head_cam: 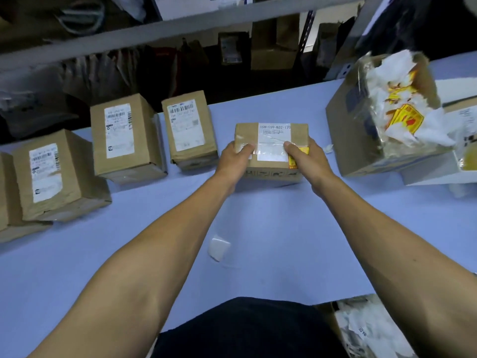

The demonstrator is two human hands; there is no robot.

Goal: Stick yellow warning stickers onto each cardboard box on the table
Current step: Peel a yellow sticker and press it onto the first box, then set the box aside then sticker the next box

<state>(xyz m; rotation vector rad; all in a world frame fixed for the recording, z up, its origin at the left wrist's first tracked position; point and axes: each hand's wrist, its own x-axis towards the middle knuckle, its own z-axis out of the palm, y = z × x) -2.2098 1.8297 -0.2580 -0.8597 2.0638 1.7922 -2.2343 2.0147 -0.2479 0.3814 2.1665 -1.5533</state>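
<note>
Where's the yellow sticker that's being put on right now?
In the head view, the yellow sticker sits on the near right corner of the middle box, partly under the right hand.

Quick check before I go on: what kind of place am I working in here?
Most likely a parcel packing or shipping room. Sealed cardboard boxes with barcode shipping labels stand in a row on the blue table, metal shelving runs behind, and both hands hold another labelled box.
</note>
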